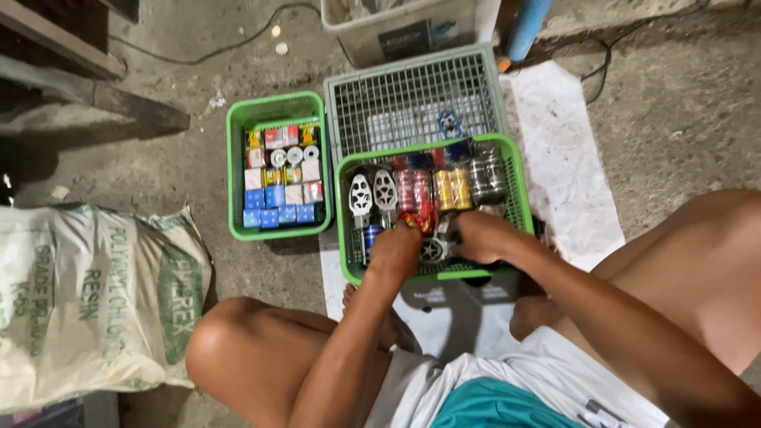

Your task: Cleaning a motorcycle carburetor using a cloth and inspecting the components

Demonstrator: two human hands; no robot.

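Squatting on the concrete floor (261, 47), the person has both arms reaching down into one basket between the knees. Going from the left: a white woven sack (87, 293) with green print slumps against the left knee. Next to it sits a small green basket (235, 178) packed tight with little boxes, blue ones along the near row, red and white ones further back. Then a grey wire-mesh crate (412, 91), mostly bare, with a blue bit lying inside it.

The larger green basket (515, 194) overlaps the near edge of that grey crate and rests on white paper (563, 158). It holds two white perforated parts, red and yellow rolls and some clear wrapped ones.

The left hand (394, 250) comes in with a straight forearm, wrist bent down, fingers curled together on a small red piece (414, 222) at the fingertips, near the basket's middle. The right hand (483, 236) comes in from the right, knuckles up, fingers tucked under, and it's hard to say if they're closed on anything. A round silver perforated part (432, 250) lies right between the two hands, touching or almost touching both.
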